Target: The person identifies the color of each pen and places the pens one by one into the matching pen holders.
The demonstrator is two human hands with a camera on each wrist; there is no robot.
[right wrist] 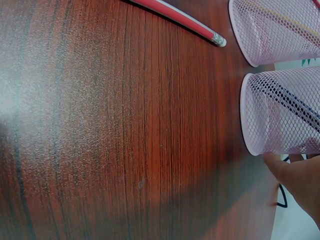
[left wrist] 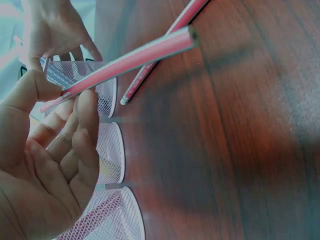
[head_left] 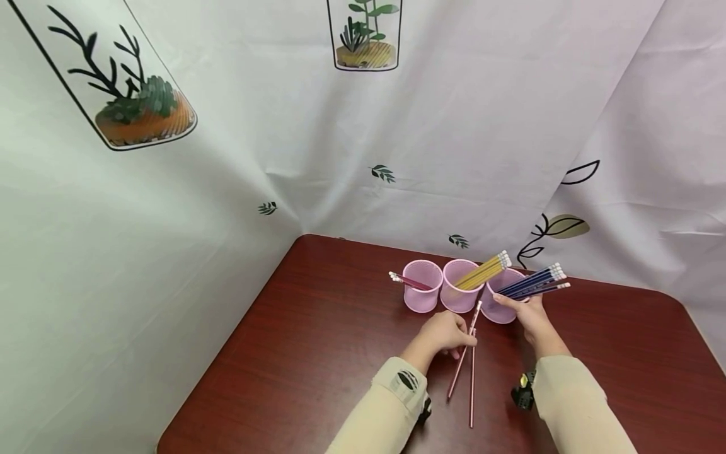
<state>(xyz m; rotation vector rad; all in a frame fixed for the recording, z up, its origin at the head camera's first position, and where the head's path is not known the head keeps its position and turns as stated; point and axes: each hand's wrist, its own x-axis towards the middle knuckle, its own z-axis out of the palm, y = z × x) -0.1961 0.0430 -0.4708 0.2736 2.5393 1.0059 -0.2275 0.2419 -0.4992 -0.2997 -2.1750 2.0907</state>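
My left hand (head_left: 445, 333) pinches a red pencil (left wrist: 135, 59) between thumb and fingers, holding it slanted above the table. Beneath it a second red pencil (head_left: 472, 384) lies on the wood, its white eraser end toward the cups. My right hand (head_left: 532, 318) grips the right-hand pink mesh pencil cup (head_left: 498, 313), thumb at the rim. Blue pencils (head_left: 527, 285) lean out of that cup to the right. Beside it stands the middle pink cup (head_left: 455, 304) with yellow pencils (head_left: 482, 272). The left pink cup (head_left: 420, 304) has red pencils (head_left: 413, 282) tilting left.
The three cups stand side by side near the back edge of the dark red-brown wooden table (head_left: 317, 328). Behind and to the left hangs a white cloth (head_left: 317, 126) printed with plants.
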